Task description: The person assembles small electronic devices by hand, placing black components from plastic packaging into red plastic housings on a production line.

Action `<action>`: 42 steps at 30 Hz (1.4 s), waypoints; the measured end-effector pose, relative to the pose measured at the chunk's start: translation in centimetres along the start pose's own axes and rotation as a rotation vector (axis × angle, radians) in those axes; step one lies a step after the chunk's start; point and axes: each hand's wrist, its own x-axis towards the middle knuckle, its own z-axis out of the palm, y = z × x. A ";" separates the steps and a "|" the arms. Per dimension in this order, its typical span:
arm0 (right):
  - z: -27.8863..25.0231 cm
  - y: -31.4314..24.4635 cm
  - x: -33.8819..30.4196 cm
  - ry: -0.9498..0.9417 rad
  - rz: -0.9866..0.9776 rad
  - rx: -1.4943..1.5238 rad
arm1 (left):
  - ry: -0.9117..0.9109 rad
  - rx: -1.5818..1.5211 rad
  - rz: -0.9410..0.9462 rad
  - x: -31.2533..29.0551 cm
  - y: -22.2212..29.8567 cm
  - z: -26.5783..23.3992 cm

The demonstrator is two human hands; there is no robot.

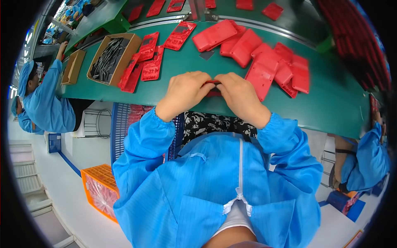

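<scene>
At the near edge of the green table (331,111), my left hand (185,89) and my right hand (241,94) meet with fingers curled round a red plastic casing (214,93). Most of the casing is hidden by my fingers, and a dark patch shows on it. To the right, closest to my right hand, lies a loose heap of red casings (262,70), smooth backs up. Several open casings (153,66) with ribbed insides showing lie beyond my left hand. A small dark square sheet (206,54) rests between the two groups.
A cardboard box (131,48) of thin dark strips stands on the left, beside a smaller box (73,68). A metal rail (285,29) borders the far side. Below are a blue crate (118,136) and an orange crate (99,171). Co-workers (51,99) sit on both sides.
</scene>
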 end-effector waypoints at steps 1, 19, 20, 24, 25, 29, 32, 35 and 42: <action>-0.9 -0.1 0.4 0.005 -0.002 -0.010 | -0.072 -0.059 -0.093 0.0 -0.2 -0.4; -0.8 8.1 17.5 -0.555 -0.249 -0.521 | 0.531 -1.353 -0.694 -2.6 -3.4 2.9; -2.1 8.1 17.5 -0.498 -0.218 -0.467 | 0.530 -1.359 -0.704 -2.0 -3.2 2.4; -8.7 13.0 18.1 -0.137 -0.082 -0.251 | 0.398 -1.558 -0.782 0.3 -4.5 0.5; -10.9 13.8 17.8 -0.116 0.092 -0.217 | 0.365 -1.615 -0.780 2.3 -4.5 -0.7; -18.4 24.9 15.9 0.113 0.503 -0.055 | 0.099 -1.512 -0.684 14.3 -4.6 -1.0; -21.7 29.7 14.2 0.228 0.737 0.165 | 0.036 -1.321 -0.605 25.7 -2.0 2.6; -22.7 33.8 13.6 0.333 0.799 0.306 | -0.075 -0.997 -0.636 35.8 -3.5 10.2; -25.8 44.6 12.0 0.583 0.792 -0.025 | 0.005 -0.388 -0.348 44.2 -2.2 22.0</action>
